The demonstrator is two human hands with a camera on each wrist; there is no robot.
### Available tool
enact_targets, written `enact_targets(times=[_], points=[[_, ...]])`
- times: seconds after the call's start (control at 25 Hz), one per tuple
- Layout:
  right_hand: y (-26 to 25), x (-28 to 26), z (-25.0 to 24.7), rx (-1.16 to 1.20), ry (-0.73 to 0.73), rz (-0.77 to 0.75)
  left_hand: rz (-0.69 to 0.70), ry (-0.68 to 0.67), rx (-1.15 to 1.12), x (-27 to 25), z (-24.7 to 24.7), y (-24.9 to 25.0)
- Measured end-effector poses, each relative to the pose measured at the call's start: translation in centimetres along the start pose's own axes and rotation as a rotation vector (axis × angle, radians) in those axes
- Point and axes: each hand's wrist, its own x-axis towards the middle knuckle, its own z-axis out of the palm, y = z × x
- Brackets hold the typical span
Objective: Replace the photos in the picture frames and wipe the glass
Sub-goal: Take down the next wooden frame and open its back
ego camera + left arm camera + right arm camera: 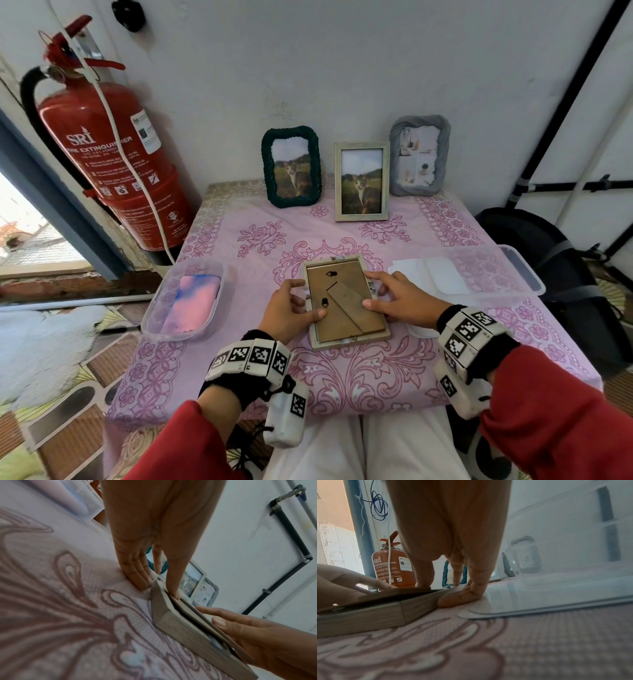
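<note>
A pale wood picture frame (346, 337) lies face down on the pink tablecloth, its brown backing board (322, 277) and folded stand (352, 306) facing up. My left hand (298, 305) straddles its left rail, thumb on the backing, fingers against the outer side. My right hand (380, 291) holds the right rail, thumb on the stand, index finger at the far right corner. The left wrist view shows the frame (180, 632) with its backing slightly raised under my left hand's (154, 580) thumb. In the right wrist view, my right hand's (443, 586) bent fingers touch the frame's (368, 615) side.
Three frames stand at the back: dark green (291, 132), pale wood (362, 147) and grey (419, 121). A clear tub (154, 308) with a pink-blue cloth (195, 298) sits left. A clear tray (524, 274) and white sheets (411, 270) sit right. A fire extinguisher (113, 154) stands far left.
</note>
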Motion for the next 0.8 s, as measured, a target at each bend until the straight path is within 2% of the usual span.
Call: enact_targets(times=[0.32, 0.44, 0.8], points=[[0.2, 0.5, 0.4, -0.079, 0.029, -0.027, 0.007, -0.037, -0.025, 0.5, -0.5, -1.0], [0.4, 0.7, 0.7, -0.106, 0.059, -0.024, 0.009, -0.091, 0.005, 0.5, -0.8, -0.9], [0.6, 1.1, 0.8, -0.096, 0.063, -0.004, 0.0, -0.139, 0.001, 0.7, -0.9, -0.7]])
